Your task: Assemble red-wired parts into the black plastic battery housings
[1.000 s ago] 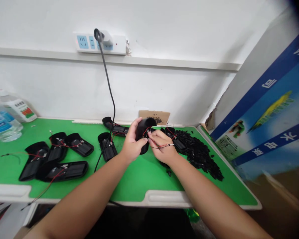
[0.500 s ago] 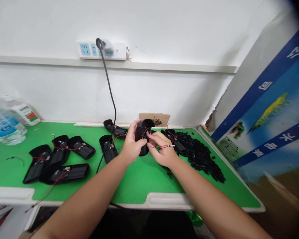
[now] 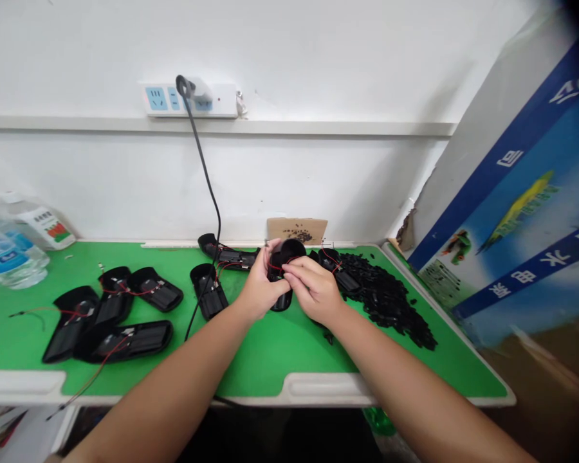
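Near the middle of the green table (image 3: pixel 255 366), my left hand (image 3: pixel 260 288) is wrapped round the left side of a black housing (image 3: pixel 293 248) with red wires. My right hand (image 3: pixel 313 286) is closed in a pinch over its inner side, close to the red wire; whatever lies between those fingertips is too small to make out. Similar black housings with wires lie around: one just left of my hands (image 3: pixel 209 292), several in a group farther left (image 3: pixel 155 288), and one at the right (image 3: pixel 342 273). My hands hide part of the held housing.
A pile of small black pieces (image 3: pixel 390 299) spreads at the right. Cardboard with dark bits (image 3: pixel 296 229) stands by the wall. A black cable (image 3: pixel 203 161) hangs from a power strip (image 3: pixel 222 101). Bottles (image 3: pixel 17 257) stand at the left, a large blue-and-white box (image 3: pixel 516 193) at the right.
The held housing has turned and sunk slightly. My right fingers have closed together over it, and the white-tipped wire end that stuck out past them no longer shows. The view has shifted slightly.
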`<state>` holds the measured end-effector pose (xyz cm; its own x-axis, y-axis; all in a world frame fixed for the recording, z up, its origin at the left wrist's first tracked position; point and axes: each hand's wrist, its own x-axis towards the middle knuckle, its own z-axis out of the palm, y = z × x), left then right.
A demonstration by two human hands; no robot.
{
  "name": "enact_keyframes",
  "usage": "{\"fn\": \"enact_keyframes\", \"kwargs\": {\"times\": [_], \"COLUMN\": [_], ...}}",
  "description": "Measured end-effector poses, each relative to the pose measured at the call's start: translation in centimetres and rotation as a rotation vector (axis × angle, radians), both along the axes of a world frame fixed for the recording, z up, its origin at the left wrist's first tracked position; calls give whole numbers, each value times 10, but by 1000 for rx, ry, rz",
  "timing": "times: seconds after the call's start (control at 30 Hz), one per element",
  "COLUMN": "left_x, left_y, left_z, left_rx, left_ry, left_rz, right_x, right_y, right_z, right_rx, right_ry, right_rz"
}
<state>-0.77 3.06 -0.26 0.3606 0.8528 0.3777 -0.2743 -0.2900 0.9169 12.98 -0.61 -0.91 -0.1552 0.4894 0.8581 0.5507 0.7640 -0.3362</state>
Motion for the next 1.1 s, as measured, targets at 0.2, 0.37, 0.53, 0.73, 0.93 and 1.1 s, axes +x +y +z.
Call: {"fn": "enact_keyframes", "kwargs": {"times": [0.2, 0.37, 0.53, 0.73, 0.93, 1.1], "left_x": [1, -6, -8, -7, -8, -8], "left_y": [-1, -5, -10, -14, -15, -18], "left_z": [3, 15, 19, 20, 22, 23], "left_rx": [-266, -467, -416, -296, -257, -245], "left_ry": [-172, -237, -228, -152, -176, -167], "left_rz": [-50, -139, -194, -127, -117, -128], "right_x": [8, 18, 23, 21, 17, 17], "right_y": [-9, -6, 3, 7, 4, 4], "right_z": [6, 5, 3, -4, -1, -1], "right_rx": [46, 21, -37, -62, -49, -33], "right_ry": [84, 326, 426, 366, 276, 226], "right_rz": [122, 1, -86, -65, -67, -58]}}
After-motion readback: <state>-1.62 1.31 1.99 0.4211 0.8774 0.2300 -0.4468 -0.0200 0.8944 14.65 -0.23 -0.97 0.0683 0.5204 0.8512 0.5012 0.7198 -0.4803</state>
